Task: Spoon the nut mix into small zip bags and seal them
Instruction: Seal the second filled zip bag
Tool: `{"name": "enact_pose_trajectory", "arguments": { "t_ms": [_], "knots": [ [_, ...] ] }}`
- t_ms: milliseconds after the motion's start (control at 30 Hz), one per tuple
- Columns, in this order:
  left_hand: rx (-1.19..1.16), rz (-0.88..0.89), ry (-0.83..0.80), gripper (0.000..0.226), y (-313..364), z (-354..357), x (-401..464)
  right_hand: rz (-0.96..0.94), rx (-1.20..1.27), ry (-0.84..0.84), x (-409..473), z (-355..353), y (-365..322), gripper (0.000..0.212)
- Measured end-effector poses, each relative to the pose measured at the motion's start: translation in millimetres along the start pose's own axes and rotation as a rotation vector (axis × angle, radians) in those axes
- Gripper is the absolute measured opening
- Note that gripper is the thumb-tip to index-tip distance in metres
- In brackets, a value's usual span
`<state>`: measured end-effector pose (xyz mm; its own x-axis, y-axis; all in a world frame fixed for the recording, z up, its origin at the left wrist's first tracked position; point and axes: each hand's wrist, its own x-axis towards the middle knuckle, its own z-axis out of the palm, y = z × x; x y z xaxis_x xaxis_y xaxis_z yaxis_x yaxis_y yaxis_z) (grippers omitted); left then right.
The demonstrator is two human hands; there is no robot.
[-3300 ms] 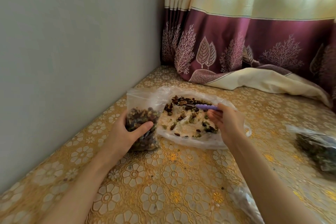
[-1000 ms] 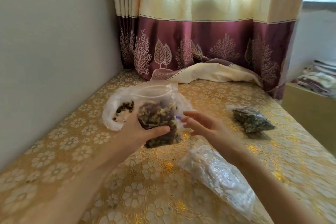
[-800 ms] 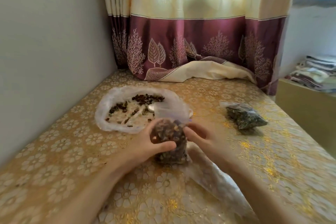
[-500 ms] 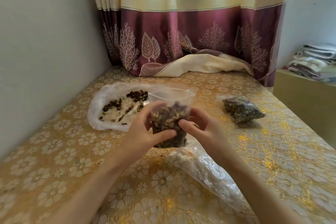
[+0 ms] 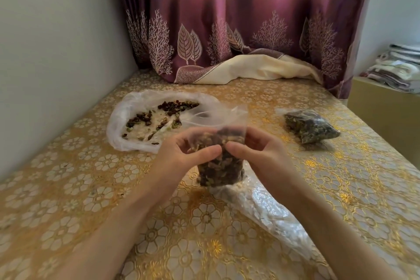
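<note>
At centre near, my left hand (image 5: 181, 154) and right hand (image 5: 261, 154) both pinch the filled zip bag (image 5: 219, 166), held above the table (image 5: 68, 188). Soft, slippery film, seemingly bottom-heavy: I judge the open strip (image 5: 218, 118) the place to grip. Farther left lies the nut mix (image 5: 159, 118).

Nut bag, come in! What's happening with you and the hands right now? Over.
Left hand and right hand both grip the small zip bag. Bag full of nut mix, top open, unsealed. Nothing in the way.
</note>
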<state>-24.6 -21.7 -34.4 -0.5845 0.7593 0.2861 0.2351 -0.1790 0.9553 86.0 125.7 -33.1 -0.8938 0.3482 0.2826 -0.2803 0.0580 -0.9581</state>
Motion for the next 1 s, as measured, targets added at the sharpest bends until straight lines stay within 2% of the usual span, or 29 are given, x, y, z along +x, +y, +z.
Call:
{"name": "enact_pose_trajectory", "arguments": {
  "t_ms": [167,300,367,700,1000],
  "knots": [
    [-0.020,-0.053,-0.036,0.035,-0.6,0.8,-2.1,0.079,-0.018,0.031,-2.8,0.8,1.8,0.039],
    [-0.191,-0.076,0.002,0.043,-0.9,1.8,-4.9,0.082,0.037,0.034,-2.9,3.7,-1.3,0.026],
    [-0.235,-0.081,0.044,0.038,0.3,2.5,-5.4,0.089,0.075,0.051,-2.5,4.5,-2.0,0.019],
    [-0.160,-0.015,0.200,0.026,6.3,4.7,-4.9,-0.001,-0.023,0.193,-4.9,8.7,-3.5,0.029],
    [-0.105,0.016,0.279,0.020,12.4,7.1,-9.4,0.123,0.164,0.187,-4.9,6.2,-10.9,0.030]
  ]
}}
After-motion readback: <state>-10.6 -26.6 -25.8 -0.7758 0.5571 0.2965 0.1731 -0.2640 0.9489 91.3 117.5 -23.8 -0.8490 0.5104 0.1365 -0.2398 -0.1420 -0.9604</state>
